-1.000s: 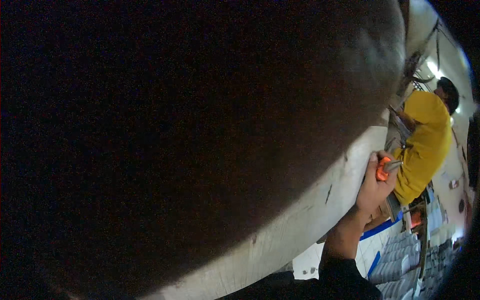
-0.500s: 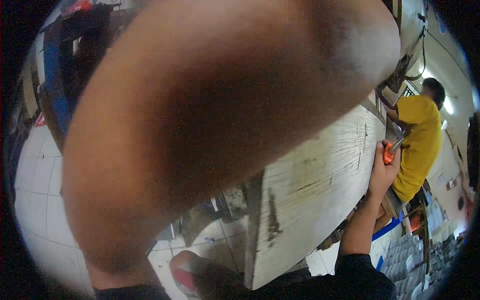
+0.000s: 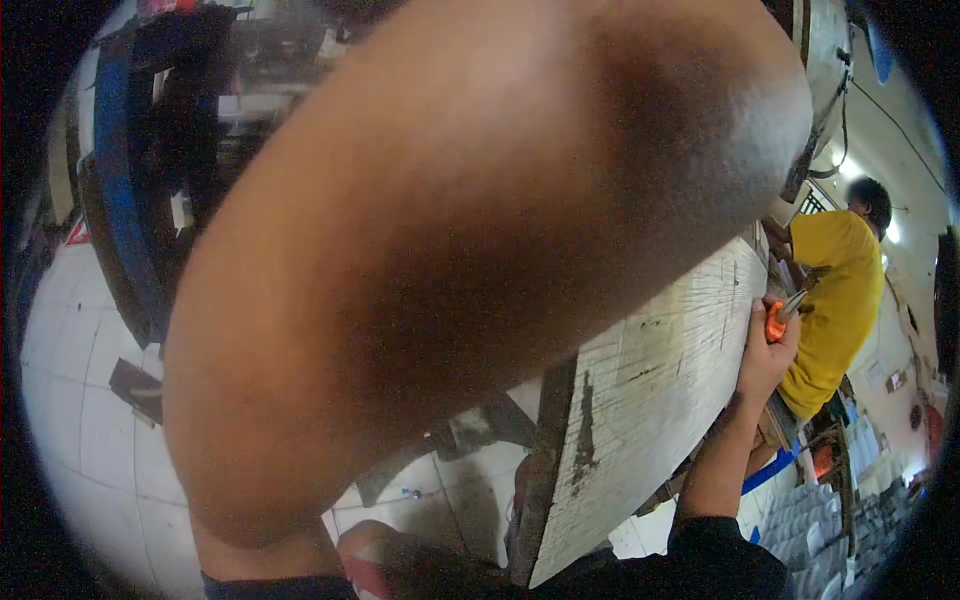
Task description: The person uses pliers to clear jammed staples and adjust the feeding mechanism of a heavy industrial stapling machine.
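My right hand [image 3: 768,345] is closed around orange-handled scissors [image 3: 776,322], their metal blades pointing up and away past the fingers. It is by the far right edge of a worn pale tabletop [image 3: 640,400] marked with dark cracks and stains. My bent left forearm [image 3: 450,250] is very close and blurred, crossing the picture from lower left to upper right and covering much of the tabletop. The left hand lies beyond the upper edge, so its fingers do not show.
A person in a yellow shirt [image 3: 838,290] sits at the right beyond the tabletop, hands largely hidden. Stacked grey bundles [image 3: 800,530] lie at lower right. Dark and blue framework [image 3: 120,190] stands at left on a white tiled floor [image 3: 80,400]. A dark block [image 3: 137,390] lies there.
The view has shifted a little, so the left forearm and tabletop appear farther right and more floor shows at left. The right hand keeps hold of the scissors.
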The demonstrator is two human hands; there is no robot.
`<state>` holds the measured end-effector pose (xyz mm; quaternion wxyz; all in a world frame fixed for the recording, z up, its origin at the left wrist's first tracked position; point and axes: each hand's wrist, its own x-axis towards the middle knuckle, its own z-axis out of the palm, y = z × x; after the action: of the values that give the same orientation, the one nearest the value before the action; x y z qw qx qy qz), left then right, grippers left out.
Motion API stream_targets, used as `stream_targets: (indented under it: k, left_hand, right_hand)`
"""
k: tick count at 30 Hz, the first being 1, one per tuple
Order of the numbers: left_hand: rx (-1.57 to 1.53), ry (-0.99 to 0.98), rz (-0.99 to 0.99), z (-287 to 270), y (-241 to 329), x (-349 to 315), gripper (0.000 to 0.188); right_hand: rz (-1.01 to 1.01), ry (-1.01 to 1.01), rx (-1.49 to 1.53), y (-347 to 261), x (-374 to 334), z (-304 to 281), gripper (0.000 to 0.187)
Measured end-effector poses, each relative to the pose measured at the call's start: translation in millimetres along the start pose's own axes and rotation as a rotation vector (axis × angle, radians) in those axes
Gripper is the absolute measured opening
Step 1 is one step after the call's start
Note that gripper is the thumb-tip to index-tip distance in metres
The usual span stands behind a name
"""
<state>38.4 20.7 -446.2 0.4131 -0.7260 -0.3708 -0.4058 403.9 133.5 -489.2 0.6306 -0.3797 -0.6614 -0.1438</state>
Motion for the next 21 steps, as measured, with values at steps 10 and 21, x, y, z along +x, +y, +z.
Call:
stream_targets:
  k: [10,21]
  left_hand:
    - [0.043,-0.107,-0.048,-4.2,-7.7,50.1,0.014]
    - [0.241,-0.317,0.078,2.0,16.4,110.3,0.006]
  right_hand:
    - [0.13,-0.021,-0.038,-9.9,-2.1,0.0,0.013]
    - [0.08,-0.081,0.126,1.8,-0.4,2.8,0.019]
